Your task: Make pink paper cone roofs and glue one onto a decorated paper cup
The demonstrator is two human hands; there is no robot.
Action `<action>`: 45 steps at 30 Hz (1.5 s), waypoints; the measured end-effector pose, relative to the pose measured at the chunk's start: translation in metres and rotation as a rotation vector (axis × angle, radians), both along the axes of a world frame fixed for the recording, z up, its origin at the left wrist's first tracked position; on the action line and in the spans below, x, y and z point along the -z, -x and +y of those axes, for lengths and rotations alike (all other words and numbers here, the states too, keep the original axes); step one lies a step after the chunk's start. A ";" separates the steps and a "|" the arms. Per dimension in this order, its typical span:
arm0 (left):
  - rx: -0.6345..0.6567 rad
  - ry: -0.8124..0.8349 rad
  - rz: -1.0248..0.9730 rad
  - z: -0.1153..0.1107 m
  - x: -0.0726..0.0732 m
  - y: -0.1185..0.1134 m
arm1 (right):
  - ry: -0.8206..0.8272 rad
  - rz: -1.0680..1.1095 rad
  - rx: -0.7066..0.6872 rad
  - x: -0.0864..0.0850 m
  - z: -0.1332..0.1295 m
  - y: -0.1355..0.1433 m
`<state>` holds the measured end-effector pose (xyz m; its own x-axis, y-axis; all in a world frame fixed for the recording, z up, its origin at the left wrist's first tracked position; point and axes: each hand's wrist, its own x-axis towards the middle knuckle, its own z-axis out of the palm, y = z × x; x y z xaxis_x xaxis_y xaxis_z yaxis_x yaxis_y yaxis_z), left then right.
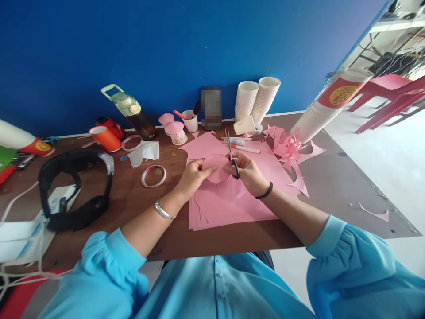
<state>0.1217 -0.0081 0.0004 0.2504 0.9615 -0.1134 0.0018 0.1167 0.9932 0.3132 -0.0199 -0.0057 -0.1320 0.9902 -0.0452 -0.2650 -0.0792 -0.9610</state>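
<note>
A round pink paper piece (216,168) is held between my two hands, above a stack of pink sheets (252,199). My left hand (195,176) pinches its left edge, thumb on top. At its right edge, the thumb of my right hand (244,169) touches the paper. My right hand is also closed round the black handles of a pair of scissors (235,167), whose blades point away towards the wall. Two markers (245,149) lie on the sheets just beyond the blades.
Paper cup stacks (246,99), a phone (211,108), small pink-topped cups (177,133) and a bottle (134,113) stand along the blue wall. Tape rolls (153,176) and a black headset (75,190) lie left. Pink scraps (288,148) lie right, near a leaning cup stack (332,99).
</note>
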 end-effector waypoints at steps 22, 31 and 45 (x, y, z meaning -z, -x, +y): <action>-0.226 -1.158 0.486 0.005 0.008 0.023 | 0.094 0.081 0.055 -0.002 -0.009 -0.001; 0.066 0.034 -0.217 -0.005 0.008 0.006 | -0.104 -0.105 0.174 -0.005 -0.015 0.004; -0.087 -0.015 -0.243 0.009 0.019 0.021 | -0.138 -0.394 -0.023 -0.015 -0.010 -0.025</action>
<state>0.1009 0.0009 -0.0189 0.1850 0.9817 -0.0454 -0.2462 0.0910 0.9649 0.3383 -0.0301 0.0090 -0.1537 0.9874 0.0367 0.1250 0.0563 -0.9906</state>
